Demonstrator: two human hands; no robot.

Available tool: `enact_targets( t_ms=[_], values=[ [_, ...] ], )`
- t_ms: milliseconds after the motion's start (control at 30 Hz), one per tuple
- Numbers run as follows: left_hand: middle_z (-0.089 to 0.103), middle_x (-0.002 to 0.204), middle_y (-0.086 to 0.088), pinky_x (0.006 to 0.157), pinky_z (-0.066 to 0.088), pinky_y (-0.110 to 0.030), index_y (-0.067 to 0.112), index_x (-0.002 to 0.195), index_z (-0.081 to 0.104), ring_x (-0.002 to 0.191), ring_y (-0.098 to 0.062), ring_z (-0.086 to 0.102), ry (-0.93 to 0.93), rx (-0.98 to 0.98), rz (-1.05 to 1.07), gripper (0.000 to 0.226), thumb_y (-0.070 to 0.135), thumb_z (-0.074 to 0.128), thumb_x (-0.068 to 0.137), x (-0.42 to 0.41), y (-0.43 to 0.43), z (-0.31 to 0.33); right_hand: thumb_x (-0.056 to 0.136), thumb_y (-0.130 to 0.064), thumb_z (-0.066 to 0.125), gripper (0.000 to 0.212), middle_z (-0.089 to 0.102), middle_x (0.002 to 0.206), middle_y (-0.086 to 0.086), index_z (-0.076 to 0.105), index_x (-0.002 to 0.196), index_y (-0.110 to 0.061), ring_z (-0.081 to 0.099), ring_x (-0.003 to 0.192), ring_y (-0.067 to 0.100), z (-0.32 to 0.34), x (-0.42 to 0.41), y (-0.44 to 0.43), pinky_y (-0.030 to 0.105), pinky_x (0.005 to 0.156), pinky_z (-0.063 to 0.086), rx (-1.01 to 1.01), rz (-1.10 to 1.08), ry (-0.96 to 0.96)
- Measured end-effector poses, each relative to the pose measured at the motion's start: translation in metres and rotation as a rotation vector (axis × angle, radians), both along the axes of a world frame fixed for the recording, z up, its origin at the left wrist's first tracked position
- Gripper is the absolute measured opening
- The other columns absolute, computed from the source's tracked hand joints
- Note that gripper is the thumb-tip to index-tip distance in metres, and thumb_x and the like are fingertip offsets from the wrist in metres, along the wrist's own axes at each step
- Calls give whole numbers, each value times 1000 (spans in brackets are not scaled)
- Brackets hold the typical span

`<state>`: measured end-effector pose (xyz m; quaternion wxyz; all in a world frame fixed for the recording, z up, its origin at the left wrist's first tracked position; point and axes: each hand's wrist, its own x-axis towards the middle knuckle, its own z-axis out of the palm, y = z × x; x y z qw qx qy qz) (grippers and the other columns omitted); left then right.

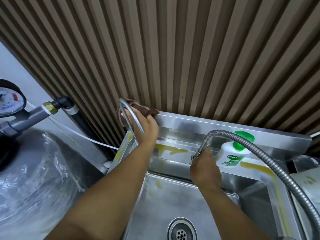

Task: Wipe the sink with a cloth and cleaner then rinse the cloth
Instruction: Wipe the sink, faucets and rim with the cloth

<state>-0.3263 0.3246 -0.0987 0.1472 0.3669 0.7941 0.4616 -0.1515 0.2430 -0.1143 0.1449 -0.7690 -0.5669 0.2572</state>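
Left hand: up at the back-left corner, the left hand (146, 126) has its fingers curled round the cloth and presses it on the top edge of the back panel.
Cloth: the brown cloth (138, 108) is bunched under those fingers, one end lying along the steel edge, right against the slatted wall (173, 49).
Tap: a curved steel tap (132, 116) arches right across the front of the left hand and hides part of the fingers.
Right hand: lower and to the right, the right hand (205, 170) grips the bottom end of the hose, just above the ledge, with the fingers wrapped round it.
Hose: the ribbed metal hose (259, 149) rises from that grip, loops over in front of the bottle and runs down the right edge of the view.
Cleaner bottle: the white cleaner bottle (230, 157) with a green cap stands upright on the ledge, just beside the right hand.
Sink: the steel sink (164, 196) sits below both arms, its drain (181, 231) at the bottom of the view.
Streaks: yellow-green streaks (171, 150) lie on the ledge between the hands, with more to the right of the bottle and faint patches in the basin.
Left side: a pressure gauge (10, 101) on a grey pipe (34, 115), above a steel tank (34, 170) wrapped in clear plastic.
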Motion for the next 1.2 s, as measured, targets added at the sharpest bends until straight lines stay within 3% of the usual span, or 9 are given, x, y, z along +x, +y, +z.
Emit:
enact_targets(
  t_ms=[100,200,533,600,667,800,1033,1133,1200],
  values=[
    [2,167,-21,120,-3,-33,-5,157,7,154,-34,-2,-216,47,211,67,14,40,101,-7,21,28,102,-18,42,18,57,125,11,41,119,-13,60,108,41,0,0,0,39,75,39,-4,7,2],
    [1,166,-24,121,-3,-38,-6,157,7,154,-37,-2,-244,65,228,68,14,40,101,-8,27,30,102,-18,41,17,57,125,12,41,119,-12,60,108,41,-1,1,0,40,76,41,4,9,6],
    [6,166,-22,125,5,-52,-1,157,18,154,-38,-5,509,42,-469,87,28,30,76,47,-27,-39,101,-17,44,17,58,120,15,42,116,-11,60,107,43,0,0,-1,44,80,44,20,-17,30],
    [8,167,-20,124,9,-55,-1,157,18,155,-36,-5,550,83,-583,87,26,31,75,52,-31,-46,100,-17,45,17,58,119,15,43,116,-12,60,105,43,-1,-1,-1,44,81,44,24,-17,32],
    [2,168,-16,126,5,-49,0,158,14,155,-30,-10,434,117,-583,86,21,29,76,54,-36,-51,100,-18,45,17,58,119,15,42,116,-13,60,104,42,-1,-1,-1,44,79,44,22,-18,39],
    [-17,167,-6,120,-5,-19,6,160,2,153,-20,-19,-47,94,-350,80,11,31,86,55,-41,-46,100,-19,45,17,57,121,15,42,116,-12,59,107,43,-1,-1,-1,44,79,42,13,-18,51],
    [-4,169,1,118,15,-27,21,162,3,154,-19,9,-490,95,-51,67,13,35,103,60,-26,-15,101,-19,45,16,57,121,12,41,116,-13,59,107,41,-2,0,-1,41,77,41,13,-23,53],
    [27,164,-3,114,32,-35,24,160,22,142,-25,37,-781,77,6,60,19,39,102,82,-35,-15,101,-19,45,17,56,121,13,41,116,-13,59,107,42,-3,0,-1,42,77,41,16,-31,58],
    [56,137,-5,90,46,-34,20,144,48,111,-22,57,-1027,71,100,43,22,45,100,92,-37,-16,100,-18,45,18,56,121,14,41,117,-12,59,107,42,-3,-1,-1,42,78,42,23,-29,63]
  ],
)
